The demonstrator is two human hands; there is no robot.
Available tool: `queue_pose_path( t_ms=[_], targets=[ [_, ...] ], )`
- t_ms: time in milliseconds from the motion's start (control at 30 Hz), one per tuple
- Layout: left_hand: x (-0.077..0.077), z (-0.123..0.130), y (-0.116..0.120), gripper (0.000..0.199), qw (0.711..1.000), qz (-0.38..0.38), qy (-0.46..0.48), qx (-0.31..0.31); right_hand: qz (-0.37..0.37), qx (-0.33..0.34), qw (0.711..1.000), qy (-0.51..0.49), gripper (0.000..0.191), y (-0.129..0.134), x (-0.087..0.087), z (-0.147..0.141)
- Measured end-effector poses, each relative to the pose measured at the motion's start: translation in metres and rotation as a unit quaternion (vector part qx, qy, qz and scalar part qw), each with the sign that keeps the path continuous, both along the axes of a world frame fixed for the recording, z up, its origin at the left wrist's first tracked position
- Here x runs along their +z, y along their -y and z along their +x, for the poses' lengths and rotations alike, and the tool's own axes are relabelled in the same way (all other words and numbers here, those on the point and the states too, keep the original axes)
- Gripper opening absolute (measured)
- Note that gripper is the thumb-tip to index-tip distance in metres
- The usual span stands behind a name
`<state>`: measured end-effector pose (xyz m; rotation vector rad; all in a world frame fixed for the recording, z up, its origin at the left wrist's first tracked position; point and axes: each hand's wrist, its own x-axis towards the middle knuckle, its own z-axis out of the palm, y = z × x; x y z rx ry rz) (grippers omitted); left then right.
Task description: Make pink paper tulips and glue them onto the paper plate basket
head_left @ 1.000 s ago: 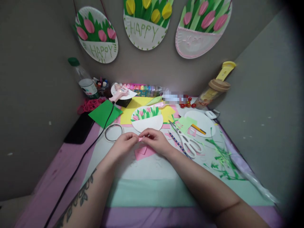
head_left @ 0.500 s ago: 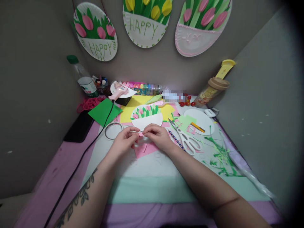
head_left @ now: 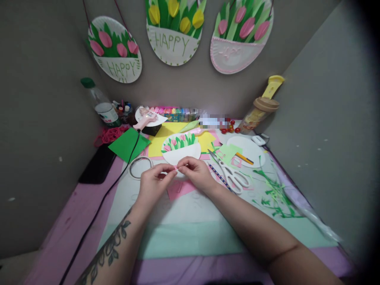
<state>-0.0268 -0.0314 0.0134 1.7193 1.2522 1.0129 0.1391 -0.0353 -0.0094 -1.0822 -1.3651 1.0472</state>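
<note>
My left hand (head_left: 156, 183) and my right hand (head_left: 194, 172) meet fingertip to fingertip over the middle of the table. Both pinch a small pink paper piece (head_left: 175, 168), mostly covered by the fingers. Just beyond them lies a white paper-plate basket (head_left: 185, 153) with green paper leaves and small pink paper tulips along its upper edge. Below the hands, a pink paper sheet (head_left: 181, 190) rests on the white covering. To the right of my right hand are white-handled scissors (head_left: 234, 178) and a dark patterned pencil (head_left: 220, 177).
A roll of tape (head_left: 140, 168), green paper (head_left: 129, 144) and a black phone-like slab (head_left: 97, 164) lie left, crossed by a glue gun's (head_left: 146, 120) cord. Rightward are a white plate (head_left: 258, 154), a yellow cutter (head_left: 244, 158) and green scraps (head_left: 274, 192). Plate baskets (head_left: 175, 47) hang behind.
My left thumb and fingers have closed in on the pink paper piece, which shows less now. The whole view has shifted slightly; the things on the table stay in place.
</note>
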Motion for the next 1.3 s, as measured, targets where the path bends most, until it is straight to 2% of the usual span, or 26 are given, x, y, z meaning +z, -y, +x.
queue_pose_path(
  t_ms=[367,567,733,1067,1300],
  targets=[
    [0.004,0.001,0.001,0.011,1.0,0.024,0.007,-0.012,-0.018,0.022,0.999,-0.045,0.008,0.001,0.003,-0.001],
    [0.003,0.004,0.003,0.009,0.998,0.018,0.041,0.034,-0.028,0.004,0.995,-0.091,0.016,0.002,0.003,-0.006],
    [0.002,0.008,0.004,0.007,0.996,0.006,0.078,0.049,0.0,0.003,0.991,-0.136,0.013,0.003,0.002,-0.01],
    [-0.007,0.008,0.007,0.003,0.986,0.08,0.137,0.057,-0.016,-0.009,0.987,-0.16,0.011,0.008,0.004,-0.015],
    [-0.002,0.009,0.006,0.007,0.993,0.002,0.106,0.05,-0.011,-0.036,0.989,-0.145,0.007,0.009,0.009,-0.013]
  ],
)
